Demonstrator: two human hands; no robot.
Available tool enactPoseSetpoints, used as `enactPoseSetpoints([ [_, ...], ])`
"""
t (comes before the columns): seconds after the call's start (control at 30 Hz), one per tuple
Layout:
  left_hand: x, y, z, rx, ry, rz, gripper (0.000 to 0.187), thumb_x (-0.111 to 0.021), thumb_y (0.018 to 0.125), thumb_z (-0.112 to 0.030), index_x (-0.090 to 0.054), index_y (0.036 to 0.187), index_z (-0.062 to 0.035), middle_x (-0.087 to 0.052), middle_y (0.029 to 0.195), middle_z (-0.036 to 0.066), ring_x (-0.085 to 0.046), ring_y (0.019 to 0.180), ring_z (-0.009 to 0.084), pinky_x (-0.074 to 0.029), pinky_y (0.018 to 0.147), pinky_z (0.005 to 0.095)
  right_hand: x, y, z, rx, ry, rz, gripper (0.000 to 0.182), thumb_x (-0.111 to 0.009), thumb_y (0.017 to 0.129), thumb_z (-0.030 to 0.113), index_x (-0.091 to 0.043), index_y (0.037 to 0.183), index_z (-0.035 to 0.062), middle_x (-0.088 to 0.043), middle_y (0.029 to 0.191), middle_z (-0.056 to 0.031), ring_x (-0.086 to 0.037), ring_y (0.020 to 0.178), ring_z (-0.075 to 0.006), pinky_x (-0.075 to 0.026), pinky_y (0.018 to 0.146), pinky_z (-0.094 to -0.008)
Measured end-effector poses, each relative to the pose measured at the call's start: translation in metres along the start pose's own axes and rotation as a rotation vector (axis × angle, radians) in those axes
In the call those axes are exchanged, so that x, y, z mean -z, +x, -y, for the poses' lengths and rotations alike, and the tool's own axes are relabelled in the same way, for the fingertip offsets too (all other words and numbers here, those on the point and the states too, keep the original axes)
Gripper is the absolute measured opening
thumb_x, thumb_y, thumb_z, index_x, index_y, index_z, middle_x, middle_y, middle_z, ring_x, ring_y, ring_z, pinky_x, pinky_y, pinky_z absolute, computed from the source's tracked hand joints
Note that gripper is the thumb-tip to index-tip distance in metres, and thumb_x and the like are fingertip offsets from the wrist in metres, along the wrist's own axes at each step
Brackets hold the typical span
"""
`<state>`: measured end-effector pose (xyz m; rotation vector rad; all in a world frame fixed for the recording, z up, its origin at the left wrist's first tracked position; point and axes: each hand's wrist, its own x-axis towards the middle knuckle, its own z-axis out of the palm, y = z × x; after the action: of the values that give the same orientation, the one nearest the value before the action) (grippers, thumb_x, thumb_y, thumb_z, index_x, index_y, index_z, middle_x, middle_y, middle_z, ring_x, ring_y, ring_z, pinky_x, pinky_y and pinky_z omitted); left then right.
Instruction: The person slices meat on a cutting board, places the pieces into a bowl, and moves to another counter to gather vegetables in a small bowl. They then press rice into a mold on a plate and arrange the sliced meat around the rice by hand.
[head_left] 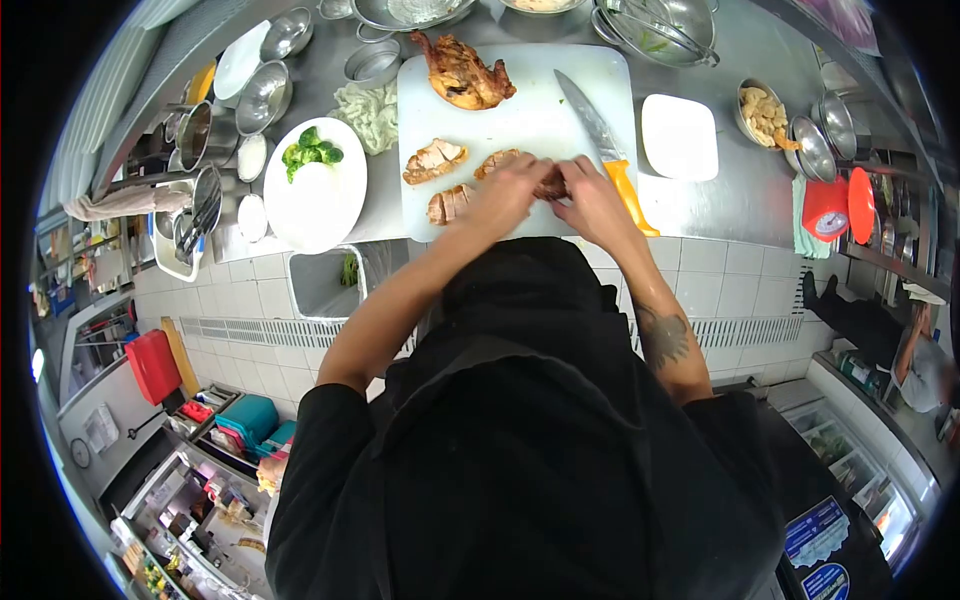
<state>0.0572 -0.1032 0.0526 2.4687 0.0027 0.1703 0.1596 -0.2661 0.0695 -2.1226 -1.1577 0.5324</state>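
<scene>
Both my hands meet over a piece of roast chicken (548, 186) near the front edge of the white cutting board (520, 110). My left hand (507, 192) presses on it from the left, my right hand (592, 195) grips it from the right. Sliced chicken pieces (435, 160) lie to the left, another sliced piece (448, 203) sits by the board's front edge. A larger browned chicken portion (462, 72) rests at the board's far side. A knife (600, 135) with an orange handle lies on the board, just right of my right hand.
A white plate with broccoli (315, 185) sits left of the board, a square white dish (679, 137) to its right. Metal bowls and pots (262, 95) crowd the far left counter. A bowl of pale food (763, 115) and a red timer (828, 210) stand at right.
</scene>
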Motion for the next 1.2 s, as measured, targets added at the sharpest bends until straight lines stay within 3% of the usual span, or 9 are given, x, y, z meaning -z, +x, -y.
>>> enactPoseSetpoints([
  [0.17,0.042,0.002,0.034,0.102,0.038,0.057,0.056,-0.075,0.072,0.001,-0.059,0.125,-0.0039,-0.063,0.114,0.017,-0.059,0.105,0.0388,-0.049,0.091,0.0451,-0.021,0.048,0.013,0.098,-0.014,0.016,0.039,-0.074,0.074,0.005,-0.055,0.107,-0.0042,-0.056,0.107,-0.0247,-0.06,0.099,-0.0441,-0.052,0.085,-0.0486],
  [0.37,0.033,-0.003,0.061,0.144,-0.028,0.071,0.06,-0.078,0.07,-0.001,-0.059,0.126,-0.0046,-0.063,0.116,0.017,-0.061,0.106,0.0382,-0.05,0.092,0.0445,-0.042,0.065,0.006,0.074,-0.103,0.075,0.041,-0.076,0.074,0.009,-0.057,0.108,-0.0035,-0.057,0.106,-0.0245,-0.061,0.1,-0.0427,-0.052,0.086,-0.0476],
  [0.53,0.038,-0.01,0.061,0.16,-0.065,0.076,0.067,-0.079,0.071,-0.003,-0.055,0.133,-0.0059,-0.062,0.118,0.017,-0.061,0.107,0.0378,-0.05,0.093,0.0436,-0.037,0.053,0.01,-0.003,-0.016,0.047,0.063,-0.077,0.073,0.011,-0.052,0.129,-0.001,-0.058,0.114,-0.0223,-0.06,0.105,-0.0407,-0.05,0.091,-0.0449],
  [0.67,0.042,-0.013,0.067,0.205,-0.079,0.138,0.072,-0.079,0.073,-0.003,-0.052,0.139,-0.0077,-0.061,0.121,0.018,-0.061,0.109,0.0376,-0.05,0.094,0.044,-0.044,0.045,0.002,-0.033,0.029,0.008,0.071,-0.078,0.073,0.011,-0.048,0.136,-0.0015,-0.058,0.116,-0.0216,-0.059,0.109,-0.0388,-0.049,0.093,-0.0446],
  [0.8,0.04,-0.014,0.066,0.143,-0.003,0.116,0.073,-0.079,0.073,-0.003,-0.05,0.14,-0.0067,-0.061,0.122,0.019,-0.061,0.11,0.0378,-0.051,0.094,0.0447,-0.05,0.034,0.004,-0.036,-0.025,-0.066,0.074,-0.076,0.073,0.01,-0.044,0.138,-0.0044,-0.054,0.121,-0.0253,-0.055,0.112,-0.0432,-0.048,0.096,-0.046],
  [0.9,0.041,-0.008,0.057,0.174,0.015,0.18,0.075,-0.077,0.074,-0.002,-0.047,0.142,-0.0061,-0.06,0.123,0.02,-0.061,0.111,0.0388,-0.051,0.094,0.0452,-0.059,0.033,0.006,-0.034,-0.078,-0.074,0.077,-0.077,0.071,0.005,-0.042,0.138,-0.0054,-0.054,0.121,-0.0258,-0.056,0.111,-0.0431,-0.049,0.096,-0.0458],
  [1.03,0.018,-0.004,0.074,0.092,0.155,0.18,0.065,-0.065,0.079,0.001,-0.045,0.142,-0.0027,-0.064,0.111,0.022,-0.063,0.106,0.0387,-0.052,0.091,0.0452,-0.069,0.038,0.008,-0.037,-0.077,-0.048,0.076,-0.078,0.069,0.001,-0.042,0.136,-0.0058,-0.054,0.12,-0.0254,-0.057,0.11,-0.0429,-0.051,0.094,-0.0459],
  [1.2,0.01,-0.003,0.082,0.018,0.15,0.109,0.055,-0.055,0.084,0.003,-0.048,0.139,-0.0021,-0.065,0.106,0.023,-0.064,0.102,0.0395,-0.052,0.09,0.0458,-0.065,0.041,0.0,-0.032,-0.078,-0.048,0.069,-0.078,0.073,0.006,-0.047,0.134,-0.0034,-0.055,0.12,-0.0235,-0.058,0.107,-0.0426,-0.051,0.093,-0.0453],
])
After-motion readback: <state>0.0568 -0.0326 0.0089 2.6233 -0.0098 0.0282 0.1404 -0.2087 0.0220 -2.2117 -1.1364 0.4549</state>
